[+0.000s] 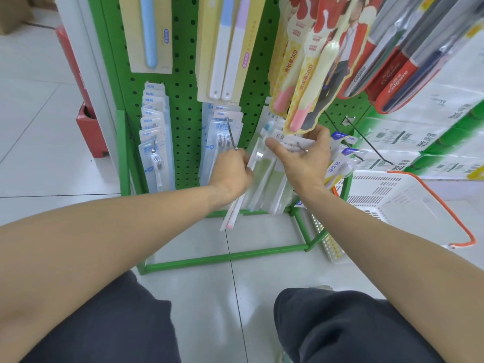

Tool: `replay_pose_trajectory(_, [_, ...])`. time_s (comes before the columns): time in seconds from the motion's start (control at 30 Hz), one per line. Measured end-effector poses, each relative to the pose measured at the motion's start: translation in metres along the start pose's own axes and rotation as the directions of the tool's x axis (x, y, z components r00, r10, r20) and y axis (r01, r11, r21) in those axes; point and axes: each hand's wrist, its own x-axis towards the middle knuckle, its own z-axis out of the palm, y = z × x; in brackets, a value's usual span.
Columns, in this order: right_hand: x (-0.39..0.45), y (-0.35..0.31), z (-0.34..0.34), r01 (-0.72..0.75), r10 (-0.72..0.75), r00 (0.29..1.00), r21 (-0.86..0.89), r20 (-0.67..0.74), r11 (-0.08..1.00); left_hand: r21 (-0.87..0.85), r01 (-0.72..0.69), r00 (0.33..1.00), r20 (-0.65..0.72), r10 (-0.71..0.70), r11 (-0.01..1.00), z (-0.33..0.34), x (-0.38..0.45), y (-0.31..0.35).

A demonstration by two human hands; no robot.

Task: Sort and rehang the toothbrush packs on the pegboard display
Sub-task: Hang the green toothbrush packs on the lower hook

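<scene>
Your left hand (231,167) is closed around the lower part of a clear toothbrush pack (262,163), held low against the green pegboard (183,100). Your right hand (303,155) pinches the pack's white top card between thumb and fingers, right at a metal hook (301,148). More packs hang on hooks to the left, and a white basket (392,195) sits on the floor at right.

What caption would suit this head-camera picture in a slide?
Both hands, left and right, handle clear toothbrush packs at a hook on the green pegboard.
</scene>
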Motion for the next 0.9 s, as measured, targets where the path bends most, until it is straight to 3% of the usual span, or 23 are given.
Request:
replay_pose_trajectory(0.2, [0.000, -0.004, -0.002, -0.043, 0.043, 0.999, -0.005, 0.028, 0.999, 0.148, 0.112, 0.978, 0.159, -0.135, 0.983, -0.033, -0.024, -0.028])
replay_pose_trajectory(0.33, [0.000, -0.008, -0.006, -0.079, 0.078, 0.992, -0.001, 0.098, 0.997, 0.226, 0.108, 0.903, 0.385, -0.190, 0.968, -0.051, -0.044, -0.035])
replay_pose_trajectory(0.43, [-0.001, -0.012, -0.012, -0.096, 0.099, 0.981, -0.024, 0.165, 0.995, 0.170, 0.138, 0.837, 0.506, -0.207, 0.976, -0.061, -0.061, -0.039])
replay_pose_trajectory(0.53, [-0.007, -0.012, -0.024, -0.116, 0.130, 0.945, -0.065, 0.301, 0.991, 0.008, 0.234, 0.796, 0.572, -0.197, 0.972, -0.067, -0.072, -0.041])
replay_pose_trajectory(0.67, [-0.018, -0.009, -0.047, -0.145, 0.287, 0.821, -0.306, 0.494, 0.941, -0.113, 0.258, 0.788, 0.599, -0.141, 0.960, -0.073, -0.083, -0.038])
replay_pose_trajectory(0.77, [-0.025, -0.012, -0.069, 0.005, 0.503, 0.652, -0.667, 0.567, 0.745, -0.142, 0.268, 0.779, 0.614, -0.127, 0.953, -0.073, -0.088, -0.035])
replay_pose_trajectory(0.8, [-0.030, -0.015, -0.076, 0.059, 0.554, 0.586, -0.713, 0.591, 0.699, -0.144, 0.273, 0.774, 0.620, -0.129, 0.951, -0.073, -0.089, -0.033])
replay_pose_trajectory(0.83, [-0.036, -0.019, -0.080, 0.056, 0.573, 0.532, -0.702, 0.623, 0.710, -0.142, 0.276, 0.770, 0.625, -0.130, 0.951, -0.072, -0.090, -0.031])
replay_pose_trajectory(0.9, [-0.052, -0.026, -0.082, -0.095, 0.522, 0.474, -0.549, 0.709, 0.831, -0.137, 0.276, 0.755, 0.643, -0.127, 0.951, -0.069, -0.092, -0.025])
